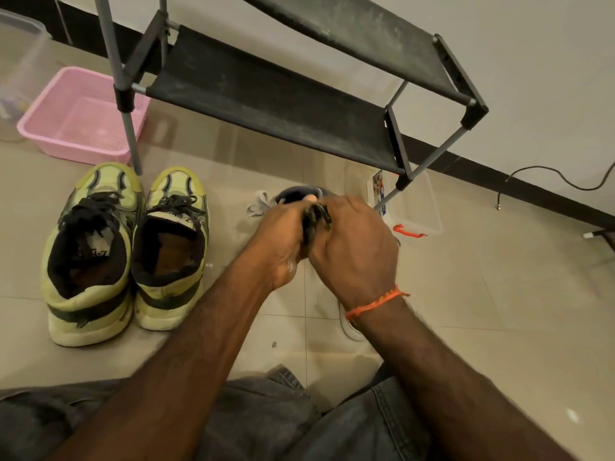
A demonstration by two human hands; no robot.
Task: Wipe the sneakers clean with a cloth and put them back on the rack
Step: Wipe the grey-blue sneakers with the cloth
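Observation:
Two yellow-green sneakers with black laces stand side by side on the floor at the left, the left one (pixel 89 254) and the right one (pixel 171 247), heels toward me. My left hand (pixel 283 241) and my right hand (pixel 352 247) are pressed together in the middle, both gripping a dark wadded cloth (pixel 316 219) that pokes out between them. Beyond my hands lies a grey-white shoe (pixel 293 196) with pale laces, mostly hidden. The black fabric shoe rack (pixel 266 94) stands just behind, its shelves bare.
A pink plastic basket (pixel 80 114) sits at the back left beside a clear bin (pixel 20 61). A clear lidded box with an orange clip (pixel 416 211) stands under the rack's right leg. A black cable (pixel 559 176) trails along the wall. My knees in grey jeans fill the bottom.

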